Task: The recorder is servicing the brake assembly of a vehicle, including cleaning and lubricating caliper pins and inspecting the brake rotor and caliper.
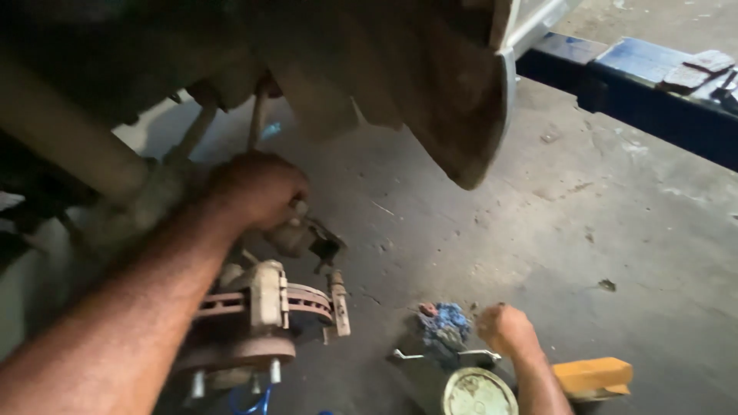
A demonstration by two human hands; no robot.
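We have our left hand (257,188) closed around a small metal part (296,230) up in the wheel well, fingers wrapped tight over its top so that only the lower end shows below the knuckles. Just below that grip sits the brake caliper (265,296), straddling the rusty brake disc (231,338) — the disc's wheel studs (275,371) point down toward us. A brake pad (339,303) hangs at the disc's edge, just to the right of the caliper and below the held part.

Our right hand (503,329) is down on the concrete floor (576,230), well apart from the left, curled into a fist (whether it pinches anything we cannot tell, since the fingers are turned away from the camera). Touching it on the left is a blue rag (444,324), with a thin metal tool (446,356) lying just under the knuckles. Near the wrist stands a round tin (478,392), and just to the right of the forearm lies an orange block (593,376).

Above both hands the fender liner (453,100) hangs dark and dusty — beyond it, farther right, a blue lift arm (653,96) crosses the floor.
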